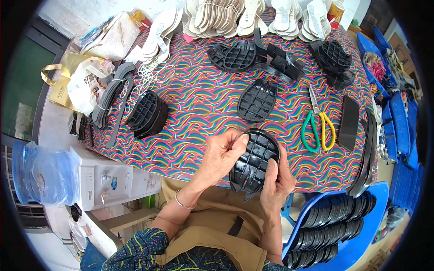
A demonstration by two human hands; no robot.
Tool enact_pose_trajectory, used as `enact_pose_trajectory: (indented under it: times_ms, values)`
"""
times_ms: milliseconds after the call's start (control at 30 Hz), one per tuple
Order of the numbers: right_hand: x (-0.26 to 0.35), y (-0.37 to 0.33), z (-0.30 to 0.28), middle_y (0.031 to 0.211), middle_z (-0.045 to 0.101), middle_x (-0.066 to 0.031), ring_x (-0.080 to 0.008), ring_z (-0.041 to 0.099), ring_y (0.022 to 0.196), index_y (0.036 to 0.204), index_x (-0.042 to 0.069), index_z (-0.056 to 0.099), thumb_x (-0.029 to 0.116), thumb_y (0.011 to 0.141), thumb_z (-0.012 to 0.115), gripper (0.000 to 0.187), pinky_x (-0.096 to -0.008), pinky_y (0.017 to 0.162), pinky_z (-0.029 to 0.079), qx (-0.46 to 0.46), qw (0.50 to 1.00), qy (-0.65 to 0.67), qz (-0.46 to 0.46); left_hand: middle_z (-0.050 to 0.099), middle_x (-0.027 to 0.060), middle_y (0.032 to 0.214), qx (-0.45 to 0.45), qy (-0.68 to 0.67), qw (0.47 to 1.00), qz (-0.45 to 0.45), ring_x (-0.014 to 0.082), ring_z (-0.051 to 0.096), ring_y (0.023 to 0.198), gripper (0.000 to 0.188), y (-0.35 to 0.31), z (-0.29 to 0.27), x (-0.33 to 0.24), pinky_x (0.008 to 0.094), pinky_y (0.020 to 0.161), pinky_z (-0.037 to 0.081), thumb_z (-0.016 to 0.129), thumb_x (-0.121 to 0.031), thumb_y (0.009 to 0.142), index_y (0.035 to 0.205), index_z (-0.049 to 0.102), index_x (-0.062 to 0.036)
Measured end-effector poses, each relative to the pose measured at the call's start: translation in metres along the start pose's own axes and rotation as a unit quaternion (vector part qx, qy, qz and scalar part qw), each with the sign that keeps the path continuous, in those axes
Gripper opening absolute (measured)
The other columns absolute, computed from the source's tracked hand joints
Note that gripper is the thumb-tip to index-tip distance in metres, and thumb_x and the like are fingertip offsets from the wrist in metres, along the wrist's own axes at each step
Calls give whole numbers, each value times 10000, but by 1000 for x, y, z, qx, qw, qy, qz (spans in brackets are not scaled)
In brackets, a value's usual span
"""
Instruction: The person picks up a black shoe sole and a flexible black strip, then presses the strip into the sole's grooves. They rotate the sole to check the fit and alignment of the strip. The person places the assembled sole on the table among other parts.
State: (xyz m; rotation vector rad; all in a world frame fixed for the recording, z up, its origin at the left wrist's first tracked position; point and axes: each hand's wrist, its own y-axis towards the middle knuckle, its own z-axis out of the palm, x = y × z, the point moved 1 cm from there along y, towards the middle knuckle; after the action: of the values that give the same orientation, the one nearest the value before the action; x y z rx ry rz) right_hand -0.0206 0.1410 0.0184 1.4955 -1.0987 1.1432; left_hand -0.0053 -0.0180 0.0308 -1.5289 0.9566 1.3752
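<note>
Both my hands hold a glossy black shoe heel piece (257, 158) with a gridded hollow inside, just over the table's near edge. My left hand (221, 156) pinches its upper left rim between thumb and fingers. Around the right side wraps my right hand (279, 178), its thumb resting on the grid. A matching gridded heel piece (257, 100) lies on the table just beyond. To the right are scissors (318, 118) with one green and one yellow handle, blades pointing away. A flat dark block (348, 123) sits right of them.
A patterned cloth covers the table (194, 108). Stacked heel pieces (148, 113) stand at left; more heel pieces (235, 55) and black strips (282, 63) lie at the back, before bundled pale insoles (212, 18). A blue crate (357, 244) of black parts is at lower right.
</note>
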Motion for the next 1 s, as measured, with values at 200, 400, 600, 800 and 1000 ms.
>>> enact_pose_trajectory:
  times_ms: [200,400,600,800,1000]
  values:
    - [-3,3,1,1133,661,-126,-141,609,1004,1296,-79,538,34,955,509,360,-278,905,464,-26,999,32,5,539,-12,704,46,37,998,-4,46,460,668,246,-5,-5,0,232,579,397,475,-162,987,930,614,33]
    - [-8,6,2,1126,675,-138,-156,625,999,1286,-64,552,38,955,502,350,-297,890,477,-56,997,54,16,610,65,1117,151,-75,986,-13,98,563,916,455,-12,-9,-2,254,802,471,419,-43,957,1404,421,41]
    - [-7,6,1,1113,681,-144,-149,634,964,1290,-66,546,16,947,505,355,-282,846,494,-54,998,31,4,612,77,998,123,-3,991,58,104,550,798,547,-24,-9,4,261,717,458,454,28,925,1459,336,27]
    - [-10,5,0,1145,665,-133,-150,626,1003,1300,-81,533,20,964,480,355,-282,890,481,-46,998,17,-27,542,111,777,84,140,972,168,121,522,688,466,-21,-10,9,281,648,450,478,-5,937,1396,407,36]
    - [-8,2,1,1202,638,-135,-160,608,1065,1313,-90,517,16,973,455,362,-284,944,461,-38,999,22,-21,582,30,779,34,122,989,79,85,521,715,306,-17,-2,-4,260,670,450,494,-89,973,1231,561,63]
